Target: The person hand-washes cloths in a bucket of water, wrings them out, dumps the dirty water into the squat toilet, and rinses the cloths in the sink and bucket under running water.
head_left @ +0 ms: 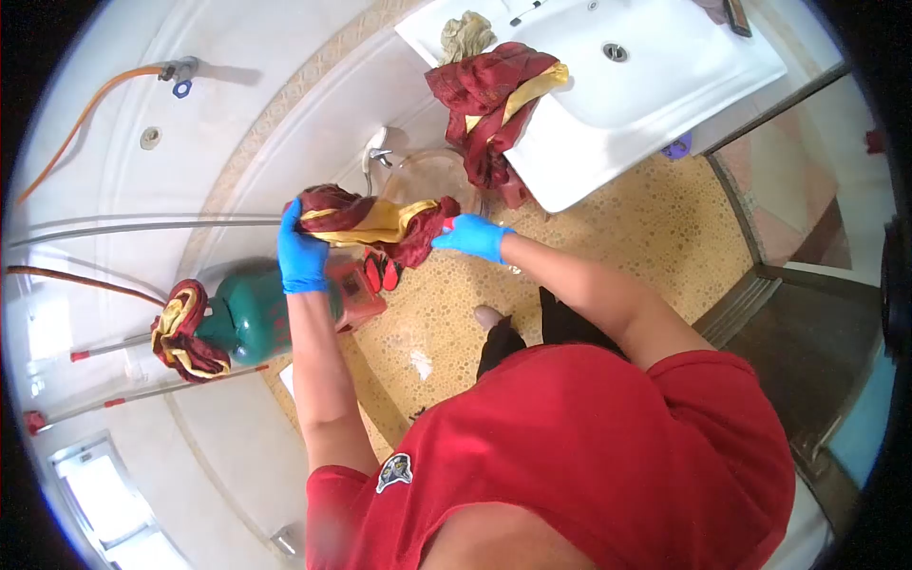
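The floor (617, 256) spreads widest, tan with a pebbled pattern of small rounded stones, and over it shows the person's soft red shirt (589, 437). The sink (556, 176) is smooth, glossy and white, with squared corners and a scooped basin. Against the tiled wall sits a rounded green container (255, 318) with a hard, shiny skin, a twisted maroon-and-yellow bundle (185, 332) heaped at its near-wall end. Another maroon cloth (489, 90) with a yellow band is draped in loose folds over the sink's edge, just beside a crumpled beige cloth (465, 38). The cloth in hand (380, 223), maroon with a broad yellow stretch (thin and limp, by its creases), hangs between the two hands, above the floor and near a clear round tub (427, 171). The left hand (304, 249), in a blue glove, is closed on its bunched end; the right hand (473, 237), gloved alike, pinches the other end with its fingers drawn together. Red-and-black slippers (381, 272) lie below. Smallest is the shirt's dark, pale-edged badge (394, 472), its details too small to read.
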### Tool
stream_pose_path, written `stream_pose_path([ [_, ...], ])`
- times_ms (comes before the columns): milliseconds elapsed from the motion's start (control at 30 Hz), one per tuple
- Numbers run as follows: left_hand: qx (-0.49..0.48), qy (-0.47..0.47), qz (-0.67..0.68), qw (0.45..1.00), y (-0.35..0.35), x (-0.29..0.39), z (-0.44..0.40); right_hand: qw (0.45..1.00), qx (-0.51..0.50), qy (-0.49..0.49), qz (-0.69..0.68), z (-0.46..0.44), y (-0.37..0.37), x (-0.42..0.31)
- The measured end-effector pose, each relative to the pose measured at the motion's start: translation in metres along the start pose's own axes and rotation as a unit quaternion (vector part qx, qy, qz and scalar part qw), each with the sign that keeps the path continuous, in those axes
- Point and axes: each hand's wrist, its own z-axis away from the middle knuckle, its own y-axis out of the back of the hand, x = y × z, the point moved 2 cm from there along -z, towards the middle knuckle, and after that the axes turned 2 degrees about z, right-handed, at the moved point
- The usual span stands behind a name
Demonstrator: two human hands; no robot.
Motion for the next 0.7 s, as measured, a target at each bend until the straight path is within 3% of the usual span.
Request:
stream_pose_path([
  [67,0.024,-0.019,-0.041,0.999,-0.030,0.012,0.015,0.991,0.063,0.045,-0.113,0.022,0.007,0.026],
  [133,0.042,-0.070,-0.114,0.990,-0.025,0.021,0.014,0.971,-0.009,-0.004,-0.238,0.057,0.025,0.044],
  [267,0.086,-0.077,-0.259,0.959,-0.045,0.038,0.023,0.940,0.037,-0.107,-0.322,0.124,0.058,0.128],
  [333,0.117,-0.127,-0.457,0.873,-0.075,0.050,0.031,0.944,0.135,-0.137,-0.268,0.167,0.079,0.167],
  [367,0.114,-0.127,-0.459,0.872,-0.087,0.056,0.032,0.959,0.148,-0.200,-0.133,0.186,0.093,0.197],
  [433,0.162,-0.128,-0.690,0.693,-0.102,0.067,0.034,0.948,0.196,-0.247,-0.028,0.233,0.109,0.253],
  [467,0.161,-0.126,-0.691,0.693,-0.099,0.071,0.030,0.907,0.249,-0.334,-0.061,0.258,0.111,0.270],
  [533,0.140,-0.146,-0.749,0.630,-0.089,0.079,0.020,0.869,0.347,-0.326,-0.135,0.303,0.097,0.370],
  [600,0.124,-0.142,-0.769,0.611,-0.100,0.079,0.024,0.810,0.330,-0.412,-0.255,0.356,0.092,0.385],
  [700,0.077,-0.132,-0.791,0.592,-0.116,0.084,0.023,0.792,0.278,-0.439,-0.323,0.416,0.063,0.448],
])
